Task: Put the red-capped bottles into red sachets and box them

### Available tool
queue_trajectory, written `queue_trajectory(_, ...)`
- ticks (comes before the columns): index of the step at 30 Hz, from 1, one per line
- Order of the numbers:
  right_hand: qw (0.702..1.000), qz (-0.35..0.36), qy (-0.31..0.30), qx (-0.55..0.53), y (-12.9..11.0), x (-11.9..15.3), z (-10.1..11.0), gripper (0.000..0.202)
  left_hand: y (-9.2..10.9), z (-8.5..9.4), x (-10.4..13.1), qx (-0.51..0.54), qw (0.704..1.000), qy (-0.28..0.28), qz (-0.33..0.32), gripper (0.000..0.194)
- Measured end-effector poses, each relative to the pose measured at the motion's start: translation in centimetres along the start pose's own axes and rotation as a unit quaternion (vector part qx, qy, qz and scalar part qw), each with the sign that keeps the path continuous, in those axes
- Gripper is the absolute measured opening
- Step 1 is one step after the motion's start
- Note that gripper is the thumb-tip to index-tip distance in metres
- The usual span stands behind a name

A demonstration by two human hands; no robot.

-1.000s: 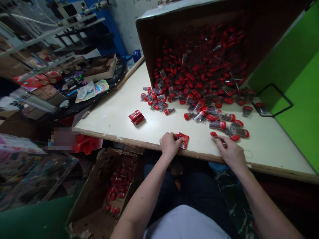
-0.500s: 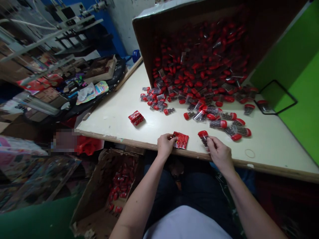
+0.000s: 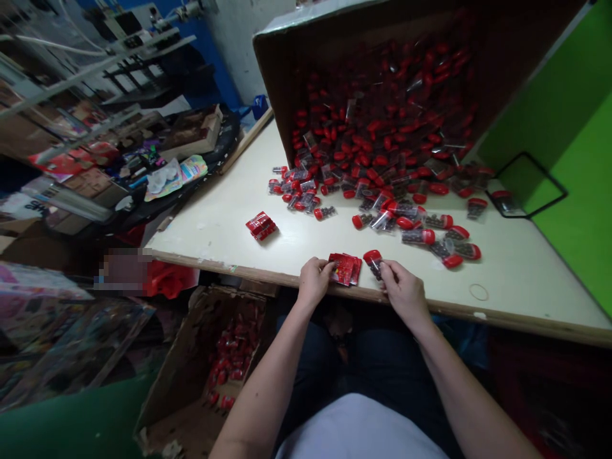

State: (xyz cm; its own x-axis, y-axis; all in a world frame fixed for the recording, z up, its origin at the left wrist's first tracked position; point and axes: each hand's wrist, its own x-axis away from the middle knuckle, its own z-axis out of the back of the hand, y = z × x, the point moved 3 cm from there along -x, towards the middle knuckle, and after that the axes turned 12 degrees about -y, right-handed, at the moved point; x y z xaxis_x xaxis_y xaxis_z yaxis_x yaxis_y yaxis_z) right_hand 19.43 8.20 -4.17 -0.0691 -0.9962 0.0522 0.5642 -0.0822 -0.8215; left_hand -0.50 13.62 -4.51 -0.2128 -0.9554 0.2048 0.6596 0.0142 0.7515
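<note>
At the table's front edge my left hand (image 3: 314, 279) pinches the left side of a red printed packet (image 3: 342, 270), which lies over other red packets (image 3: 356, 270). Just to the right, my right hand (image 3: 403, 287) grips a small clear bottle (image 3: 373, 262) with a red cap and dark round pieces inside, cap pointing up and left. A gap separates the bottle from the packets. Another small stack of red packets (image 3: 261, 225) lies farther left on the table. Many similar red-capped bottles (image 3: 421, 236) are spread behind my hands.
A cardboard box (image 3: 270, 70) on its side spills red-capped bottles onto the white table (image 3: 205, 237). A rubber band (image 3: 479, 292) lies at right, near a black wire frame (image 3: 560, 182). Below the table stands an open carton (image 3: 165, 376) holding red-capped items. Machinery (image 3: 129, 57) occupies the far left.
My right hand has moved left with the bottle, closer to the packets. My left hand has shifted slightly left, and the packet it pinches has slid left across the others.
</note>
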Motion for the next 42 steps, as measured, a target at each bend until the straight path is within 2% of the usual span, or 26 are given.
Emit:
queue_trajectory(6,0.996,0.009,-0.071,0.051,-1.4,-1.4,-2.3,0.038,0.0,0.2,0.5,-0.012,1.0,-0.008,-0.016,0.035)
queue_trajectory(9,0.994,0.008,-0.074,0.083,-1.7,-1.6,-2.5,0.038,-0.2,0.8,0.5,0.006,1.0,0.014,-0.012,0.035)
queue_trajectory(11,0.995,0.008,-0.069,0.075,-1.6,-1.4,-2.3,0.038,-0.2,1.2,0.5,0.05,0.998,0.048,-0.006,0.032)
queue_trajectory(13,0.997,0.0,-0.059,0.047,-1.3,-1.1,-1.8,0.039,-0.1,1.3,0.7,0.15,0.986,0.073,0.009,0.026)
queue_trajectory(16,0.999,-0.02,-0.041,-0.002,-0.7,-0.4,-1.0,0.039,0.3,0.9,0.9,0.346,0.936,0.052,0.038,0.023)
queue_trajectory(18,0.998,-0.035,-0.038,-0.03,-0.4,0.1,-0.6,0.041,0.8,0.5,1.0,0.436,0.897,0.038,0.059,0.026)
queue_trajectory(24,0.992,-0.038,-0.018,-0.121,-1.7,1.9,0.2,0.04,2.2,0.1,1.4,0.577,0.808,0.051,0.109,0.034)
queue_trajectory(27,0.985,-0.011,-0.033,-0.168,-3.3,3.1,-0.5,0.037,3.3,-0.2,1.6,0.64,0.759,0.048,0.114,0.034)
queue_trajectory(30,0.986,0.017,-0.052,-0.16,-4.6,4.2,-1.7,0.034,4.1,-0.6,1.7,0.684,0.719,0.058,0.111,0.033)
queue_trajectory(33,0.993,0.025,-0.032,-0.114,-4.9,4.6,-2.5,0.031,4.5,-1.1,1.9,0.711,0.692,0.058,0.109,0.03)
queue_trajectory(37,0.996,0.012,0.012,-0.088,-4.4,4.4,-2.6,0.032,4.7,-1.5,2.3,0.723,0.678,0.019,0.131,0.026)
queue_trajectory(42,0.996,-0.006,0.035,-0.084,-3.9,4.1,-2.2,0.032,5.0,-1.5,3.1,0.724,0.666,0.012,0.176,0.025)
